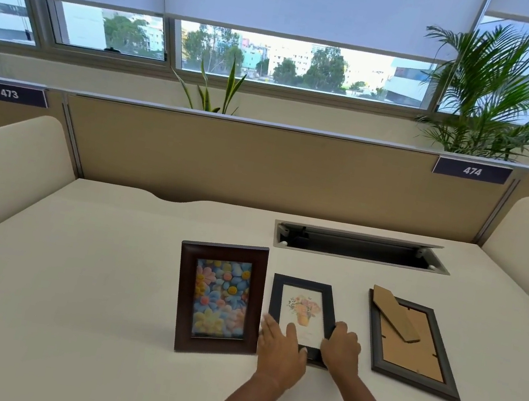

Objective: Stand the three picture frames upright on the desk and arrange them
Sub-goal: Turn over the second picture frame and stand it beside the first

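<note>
Desk (pixel 78 275): pale top, beige partition (pixel 261 165) behind with tags 473 and 474.

Brown frame (pixel 219 298), about 9 o'clock from the hands: upright, leaning back a little, picture of coloured flowers facing the camera. Lower edge on the desk.

Left hand (pixel 280 352), at 6 o'clock of the scene: fingers spread wide and laid flat over the lower left part of the small dark frame (pixel 301 310); fingertips sit just beside the brown frame's right edge. Not closed around anything that I can see.

Small dark frame, centre: face up, print of a flower pot showing. Whether its lower edge is lifted off the desk, cannot tell.

Right hand (pixel 341 349): fingers curled over the small dark frame's lower right corner, gripping that edge.

Grey frame (pixel 414 342), 3 o'clock from the hands: lying face down, brown backing board up, cardboard stand (pixel 394 312) folded out across its upper left.

Cable tray opening (pixel 361 247) at 12 o'clock of the grey frame, well apart.
</note>
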A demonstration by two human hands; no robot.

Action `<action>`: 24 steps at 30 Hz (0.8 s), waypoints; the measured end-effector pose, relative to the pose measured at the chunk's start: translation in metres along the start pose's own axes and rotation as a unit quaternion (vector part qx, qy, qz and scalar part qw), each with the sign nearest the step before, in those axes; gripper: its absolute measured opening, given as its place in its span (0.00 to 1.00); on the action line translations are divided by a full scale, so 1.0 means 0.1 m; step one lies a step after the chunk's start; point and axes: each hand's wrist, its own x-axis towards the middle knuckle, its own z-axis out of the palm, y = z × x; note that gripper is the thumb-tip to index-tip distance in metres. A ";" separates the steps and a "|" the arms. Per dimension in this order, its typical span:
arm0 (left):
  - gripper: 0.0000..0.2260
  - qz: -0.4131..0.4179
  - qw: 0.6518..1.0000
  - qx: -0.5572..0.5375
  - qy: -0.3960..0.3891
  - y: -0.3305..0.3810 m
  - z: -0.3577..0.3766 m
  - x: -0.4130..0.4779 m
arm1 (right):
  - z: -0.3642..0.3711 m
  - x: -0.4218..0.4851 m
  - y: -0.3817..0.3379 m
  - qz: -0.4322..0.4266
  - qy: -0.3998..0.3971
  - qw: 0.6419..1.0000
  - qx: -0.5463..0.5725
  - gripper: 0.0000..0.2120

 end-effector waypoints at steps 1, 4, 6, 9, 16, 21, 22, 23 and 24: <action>0.24 -0.014 1.000 -0.008 -0.012 0.01 0.01 -0.01 | -0.02 0.02 -0.01 0.007 -0.013 1.000 0.001 0.15; 0.23 -0.040 0.999 -0.011 -0.029 0.05 0.03 -0.02 | -0.08 0.11 0.01 0.037 -0.063 0.996 0.053 0.12; 0.23 -0.048 0.998 -0.018 -0.020 0.06 0.02 -0.02 | -0.12 0.16 0.05 0.058 -0.094 0.987 0.115 0.10; 0.22 -0.049 0.997 -0.052 0.003 0.05 -0.01 -0.03 | -0.20 0.20 0.13 0.098 -0.121 0.962 0.223 0.06; 0.20 -0.074 0.965 -0.248 0.042 0.11 -0.01 -0.06 | -0.46 0.22 0.13 0.047 -0.128 0.939 0.317 0.07; 0.21 -0.166 0.892 -0.416 0.059 0.17 -0.04 -0.06 | -0.63 0.24 0.07 0.002 -0.143 0.927 0.347 0.02; 0.20 -0.176 0.872 -0.453 0.057 0.18 -0.05 -0.06 | -0.66 0.23 0.09 0.002 -0.145 0.922 0.360 0.01; 0.20 -0.181 0.850 -0.491 0.055 0.17 -0.07 -0.05 | -0.68 0.22 0.10 0.001 -0.151 0.915 0.375 0.02; 0.19 -0.181 0.830 -0.525 0.052 0.15 -0.10 -0.03 | -0.68 0.22 0.10 0.001 -0.153 0.908 0.390 0.03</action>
